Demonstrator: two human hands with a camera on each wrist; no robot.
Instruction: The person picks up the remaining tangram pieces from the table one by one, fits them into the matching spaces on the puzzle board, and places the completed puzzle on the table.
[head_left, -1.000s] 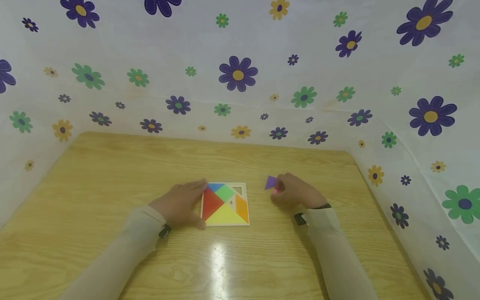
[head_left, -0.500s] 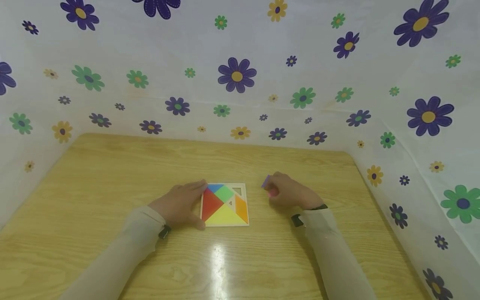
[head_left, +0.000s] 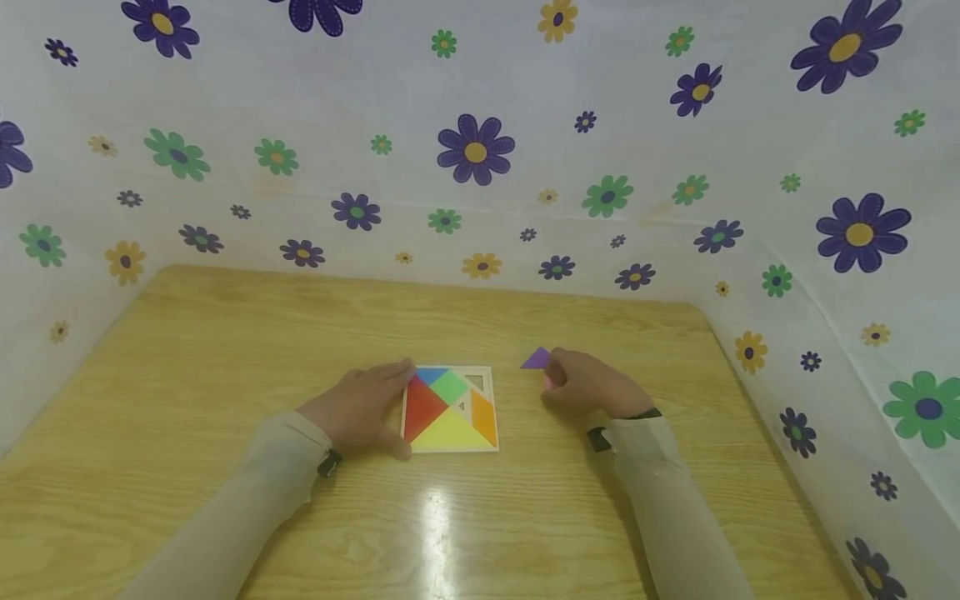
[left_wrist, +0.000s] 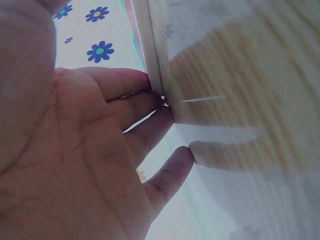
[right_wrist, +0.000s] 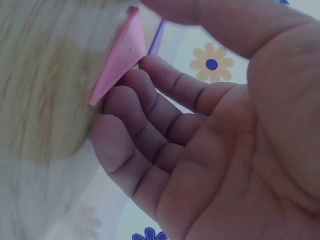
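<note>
The person's left hand (head_left: 360, 408) lies along the near side of a square puzzle tray (head_left: 486, 372), its fingers fairly straight and relaxed, with the index fingertip by the tray's far corner and the thumb by its near one. In the left wrist view, some fingertips touch the tray's pale edge while the lowest finger stands apart from them, its tip on the tabletop.

The tray sits just right of the left hand and left of the right hand (head_left: 588, 383). Closest to the left fingers are a red triangle (head_left: 422, 412) and a blue triangle (head_left: 431, 374); farther from them lie a green square (head_left: 450, 387), a yellow triangle (head_left: 450, 435) and an orange parallelogram (head_left: 484, 418). Two bare spots, each with a small triangular cut-out, show on the part of the tray towards the right hand.

The right hand has its fingers curled in and pinches a purple triangle (head_left: 536, 359), which juts out from the fingertips towards the tray. A pink triangle (right_wrist: 122, 57) is at the same fingertips, nearer the wearer than the purple one; whether it is gripped too cannot be told.

Beneath both hands is a wood-grain table (head_left: 360, 533), and beyond them hangs a white cloth (head_left: 300, 92) printed with flowers. Pale sleeves (head_left: 225, 500) reach to both wrists, each with a dark band (head_left: 330, 462)
</note>
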